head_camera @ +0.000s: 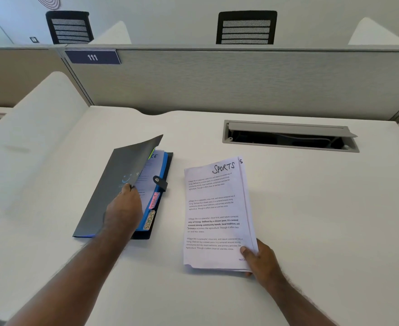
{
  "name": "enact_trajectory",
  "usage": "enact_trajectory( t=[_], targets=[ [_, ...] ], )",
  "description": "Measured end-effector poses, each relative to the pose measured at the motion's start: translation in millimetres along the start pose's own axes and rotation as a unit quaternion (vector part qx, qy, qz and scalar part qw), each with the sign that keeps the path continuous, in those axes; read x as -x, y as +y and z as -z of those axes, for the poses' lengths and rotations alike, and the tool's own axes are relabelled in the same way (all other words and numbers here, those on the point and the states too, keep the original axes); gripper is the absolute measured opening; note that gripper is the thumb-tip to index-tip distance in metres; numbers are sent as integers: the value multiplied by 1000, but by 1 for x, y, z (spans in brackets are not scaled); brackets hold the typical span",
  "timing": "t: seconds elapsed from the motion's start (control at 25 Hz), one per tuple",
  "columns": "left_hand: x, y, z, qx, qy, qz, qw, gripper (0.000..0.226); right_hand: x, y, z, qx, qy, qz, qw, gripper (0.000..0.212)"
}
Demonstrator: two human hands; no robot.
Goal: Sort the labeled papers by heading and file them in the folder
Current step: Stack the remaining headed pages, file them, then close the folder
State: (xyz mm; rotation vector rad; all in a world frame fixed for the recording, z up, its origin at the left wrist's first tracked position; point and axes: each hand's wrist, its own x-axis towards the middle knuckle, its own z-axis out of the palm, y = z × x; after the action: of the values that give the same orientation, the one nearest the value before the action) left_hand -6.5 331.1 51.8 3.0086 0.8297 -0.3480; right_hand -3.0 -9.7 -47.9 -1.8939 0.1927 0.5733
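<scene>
The left hand (125, 205) pinches the grey cover (113, 184) of the folder (156, 198), lifting it, likely to open a section. Just right of that grip, filed sheets and a tab (149, 220) marked SPORTS show inside. Further right, the right hand (262, 260) grips the SPORTS papers (215, 215) by their near corner, apparently ready for filing.

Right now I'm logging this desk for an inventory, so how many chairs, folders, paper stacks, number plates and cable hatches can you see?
Chairs: 2
Folder: 1, its cover held up by the left hand
Paper stack: 1, headed SPORTS, held by the right hand
Number plate: 1
Cable hatch: 1
Total: 6
</scene>
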Motion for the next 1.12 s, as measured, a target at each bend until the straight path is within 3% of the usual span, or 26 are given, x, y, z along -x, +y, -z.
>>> enact_trajectory(
  t=[0.16, 0.28, 0.4, 0.6, 0.88, 1.12],
  targets=[
    [-4, 0, -6, 11, 9, 8, 1000, 87, -1, 1, 0, 4, -3, 2, 1000, 17],
    [-5, 0, -10, 2, 15, 14, 1000, 97, -1, 0, 0, 5, -2, 3, 1000, 17],
    [-2, 2, -12, -10, 29, 21, 999, 91, -1, 0, 0, 4, 0, 1, 1000, 15],
    [0, 6, -17, -51, 52, 11, 997, 54, -1, 0, 0, 8, -1, 2, 1000, 16],
    [6, 8, -37, -67, 78, -20, 994, 57, -1, 0, 0, 15, 2, 0, 1000, 17],
    [5, 11, -60, 18, 55, -7, 998, 67, 1, -3, 0, 23, 2, 4, 1000, 17]
  ],
)
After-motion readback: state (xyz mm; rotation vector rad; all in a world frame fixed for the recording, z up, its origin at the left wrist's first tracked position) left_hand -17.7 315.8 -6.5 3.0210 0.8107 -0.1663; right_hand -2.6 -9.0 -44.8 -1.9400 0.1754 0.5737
